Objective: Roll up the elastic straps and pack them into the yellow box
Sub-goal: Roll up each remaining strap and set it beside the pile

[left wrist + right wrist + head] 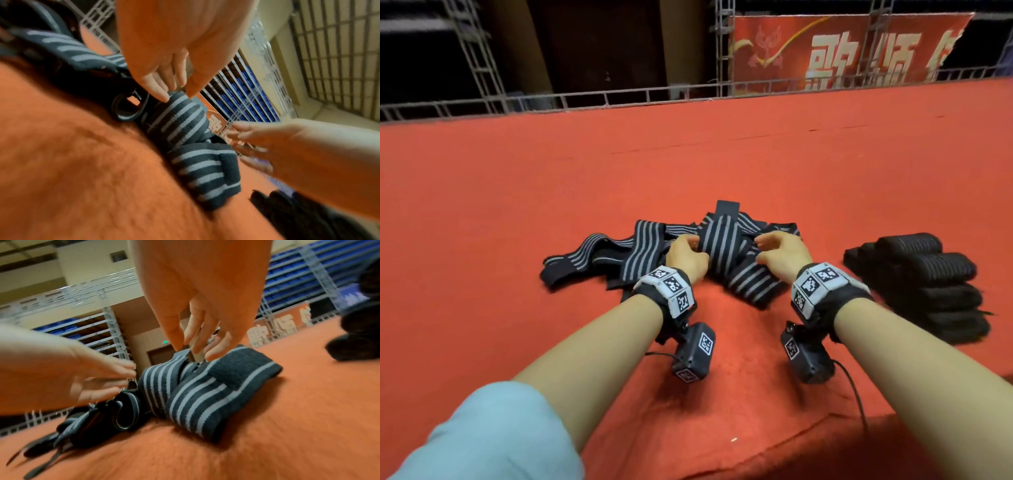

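a heap of loose dark elastic straps with grey stripes (709, 253) lies in the middle of the worktop covered with red felt cloth (722, 164). the straps cross over each other; one wide band (719, 240) runs from the far side toward the person, and a black patch end (727, 209) sticks out at the far edge of the heap. other bands spread away to the left.

the left hand (686, 257) is at the left edge of the wide band, with fingers bent toward it. in the left wrist view the fingertips (162, 95) touch the top fold of the striped band (179, 116), thumb and fingers close together on it, so the grip seems to pinch the fabric, though the picture is blurred. the right hand (782, 255) is at the right side of the same band. in the right wrist view its thumb and fingers (216, 352) come down on a raised edge of the strap (197, 382) and pinch it lightly.

to the right of the heap, apart from it, a pile of dark rolled straps (928, 284) sits on the red cloth. both wrists carry black bands with white marker squares (671, 287) and a small black camera box (693, 351) under them. a pale blue sleeve (482, 435) covers the left upper arm. behind the worktop there is a grey metal truss (585, 99) and a red banner with pale characters (842, 54). the yellow box is not seen in any view.
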A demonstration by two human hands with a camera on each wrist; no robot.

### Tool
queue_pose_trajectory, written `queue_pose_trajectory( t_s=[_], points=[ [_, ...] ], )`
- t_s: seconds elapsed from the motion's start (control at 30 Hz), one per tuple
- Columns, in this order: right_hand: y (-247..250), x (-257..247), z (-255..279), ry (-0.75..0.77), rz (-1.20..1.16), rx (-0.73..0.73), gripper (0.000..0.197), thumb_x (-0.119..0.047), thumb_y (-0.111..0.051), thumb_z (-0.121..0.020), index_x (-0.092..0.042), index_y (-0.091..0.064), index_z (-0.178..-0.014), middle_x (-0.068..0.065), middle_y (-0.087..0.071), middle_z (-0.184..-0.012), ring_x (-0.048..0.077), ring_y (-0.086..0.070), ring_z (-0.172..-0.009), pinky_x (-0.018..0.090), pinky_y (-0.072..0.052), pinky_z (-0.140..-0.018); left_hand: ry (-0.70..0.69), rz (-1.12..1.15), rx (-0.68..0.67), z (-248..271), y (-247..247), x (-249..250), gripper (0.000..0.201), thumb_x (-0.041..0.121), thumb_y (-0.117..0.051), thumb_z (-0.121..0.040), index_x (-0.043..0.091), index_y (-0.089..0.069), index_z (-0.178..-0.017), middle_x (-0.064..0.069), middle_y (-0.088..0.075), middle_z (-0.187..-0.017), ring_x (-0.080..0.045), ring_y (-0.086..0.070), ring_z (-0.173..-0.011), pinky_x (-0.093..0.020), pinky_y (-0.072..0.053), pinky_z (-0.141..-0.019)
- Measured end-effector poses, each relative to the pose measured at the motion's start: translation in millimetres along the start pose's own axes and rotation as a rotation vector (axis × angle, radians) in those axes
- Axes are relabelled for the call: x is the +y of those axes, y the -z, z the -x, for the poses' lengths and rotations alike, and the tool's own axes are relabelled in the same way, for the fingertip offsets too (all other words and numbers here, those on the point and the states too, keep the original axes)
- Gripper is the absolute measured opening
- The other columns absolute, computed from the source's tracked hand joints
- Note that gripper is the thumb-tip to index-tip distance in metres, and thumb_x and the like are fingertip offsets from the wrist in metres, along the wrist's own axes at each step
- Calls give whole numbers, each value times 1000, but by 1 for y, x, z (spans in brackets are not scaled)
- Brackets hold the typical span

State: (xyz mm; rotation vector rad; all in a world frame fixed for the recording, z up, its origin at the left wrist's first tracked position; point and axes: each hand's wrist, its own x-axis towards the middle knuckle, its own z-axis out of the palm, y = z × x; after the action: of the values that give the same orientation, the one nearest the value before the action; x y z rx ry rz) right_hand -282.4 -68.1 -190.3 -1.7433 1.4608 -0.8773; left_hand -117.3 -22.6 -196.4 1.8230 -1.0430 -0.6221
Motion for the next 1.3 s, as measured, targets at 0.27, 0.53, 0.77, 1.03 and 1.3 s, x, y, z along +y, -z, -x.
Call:
queue_pose_trajectory(
  t_s=[0.27, 0.53, 0.77, 1.03, 1.3],
  points=[
    [-22, -7, -19, 102, 637, -227, 48, -17, -70, -77, -16, -56, -123, 7, -57, -126, 25, -53, -117, 29, -46, -93, -107, -151, -190, -37, -2, 42, 58, 22, -68, -87, 3, -41, -135, -11, -54, -119, -26, -53, -109, -33, -42, -94],
    [-35, 0, -9, 54, 957, -330, 52, -58, -71, -70, -22, -60, -106, 3, -61, -112, 29, -41, -116, 37, -39, -86, -97, -84, -220, -44, -7, 30, 39, 16, -74, -82, 9, -63, -118, -10, -64, -114, -25, -61, -106, -34, -48, -94],
    [-52, -3, 8, 92, 965, -350, 47, -46, -70, -77, -21, -62, -116, 4, -48, -126, 29, -38, -120, 34, -41, -94, -203, -146, -277, -24, 13, 10, 16, 5, -60, -88, 14, -72, -92, -7, -68, -86, -19, -59, -72, -27, -44, -68],
    [-47, -11, 21, 105, 866, -351, 18, -29, -63, -81, -13, -57, -78, 7, -60, -89, 27, -58, -97, 27, -42, -71, -333, -230, -287, -8, 45, -5, 39, 32, -66, -89, 16, -46, -60, 1, -44, -56, -10, -39, -50, -28, -31, -52],
    [-13, -7, 37, -46, 589, -388, 17, -20, -62, -74, -16, -60, -58, 1, -58, -64, 20, -57, -72, 27, -46, -64, -40, 772, -41, 12, 92, 30, 39, 31, -44, -100, -3, -49, -119, -16, -62, -113, -28, -61, -102, -42, -51, -93]
  ],
)
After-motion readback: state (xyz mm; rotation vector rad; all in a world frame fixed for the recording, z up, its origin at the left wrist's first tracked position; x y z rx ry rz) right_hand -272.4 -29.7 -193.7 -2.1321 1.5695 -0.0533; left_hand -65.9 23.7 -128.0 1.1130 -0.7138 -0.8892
